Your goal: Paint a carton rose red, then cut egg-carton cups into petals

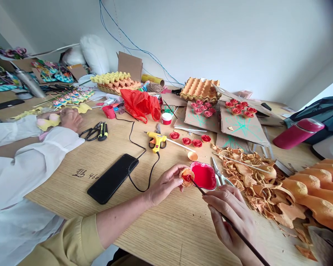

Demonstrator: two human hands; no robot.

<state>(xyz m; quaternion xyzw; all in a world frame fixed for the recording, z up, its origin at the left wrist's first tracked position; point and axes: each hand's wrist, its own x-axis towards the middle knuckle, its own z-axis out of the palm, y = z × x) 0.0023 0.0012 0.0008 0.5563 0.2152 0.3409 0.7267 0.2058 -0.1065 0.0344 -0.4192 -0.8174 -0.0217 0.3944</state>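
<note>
From here, left hand [166, 183] pinching pulp flower [186, 173] at side; right hand [231, 214] grasping brush [240, 233]. Flower looks light, crushable; best taken gently by outer edge.

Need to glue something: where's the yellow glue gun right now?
In the head view, the yellow glue gun lies near centre, just left of the loose red roses and beyond the black smartphone.

I work in what looks like a craft workshop: glue gun [157, 141], scissors [221, 175], red paint [204, 176] and egg trays [201, 88] share my table [166, 225].
</note>
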